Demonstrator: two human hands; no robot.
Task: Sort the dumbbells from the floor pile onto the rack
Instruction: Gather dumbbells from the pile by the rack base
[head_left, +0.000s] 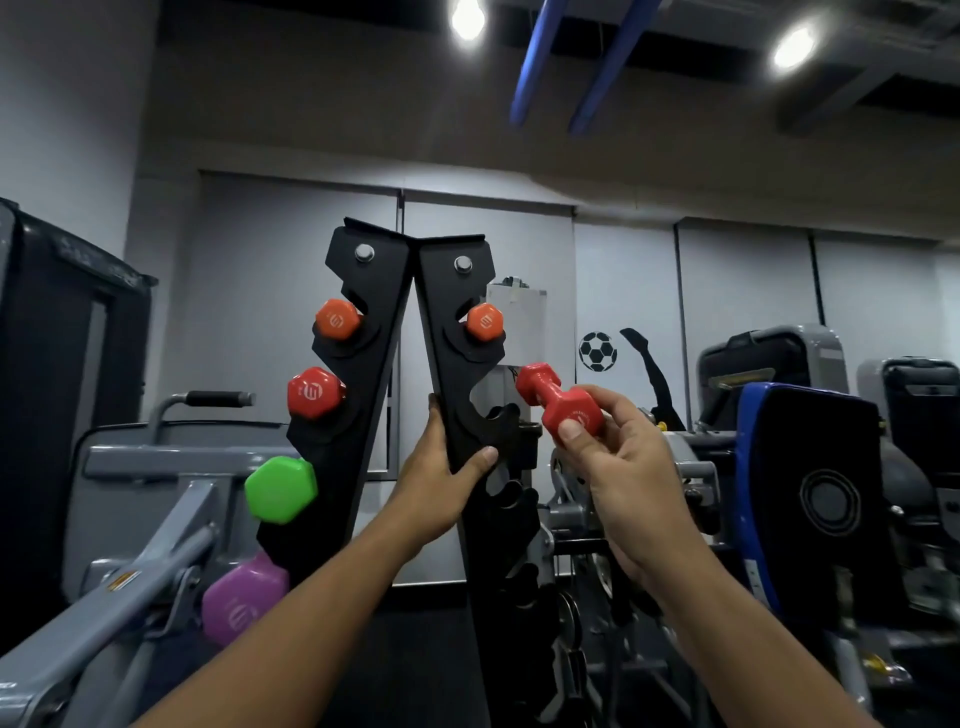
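Head cam, centre frame: tall black metal A-frame dumbbell rack (374, 322) w/ notched cradles down both uprights. My left hand (441, 467) grips the edge of the rack's right upright at mid-frame, fingers behind the plate and thumb wrapped round the front, so holding the upright itself, no weight in it. My right hand (623, 462) is right of centre, pinching a small red hex-ended coated dumbbell (561, 400) by its near head, thumb on the front face, fingers curled round behind; far head points up-left toward the open cradle notch on the right upright, just beside it, not seated. Can't tell if the far head touches the rack. Already racked: orange hex dumbbell (337, 319) in the top cradle of the left upright, a second orange hex dumbbell (484, 322) in the top cradle of the right upright, red hex dumbbell w/ white logo (314, 392) in the second cradle on the left, green hex dumbbell (280, 489) below that, purple hex dumbbell (244, 597) lowest, lower left of frame. Lower cradles on the right upright look dark, contents unclear. Bkgd: grey gym machine frame (156, 462) at left, blue-and-black padded machine (810, 499) at right, black football wall sticker (597, 352) right of centre, two ceiling lights (467, 18) at top.
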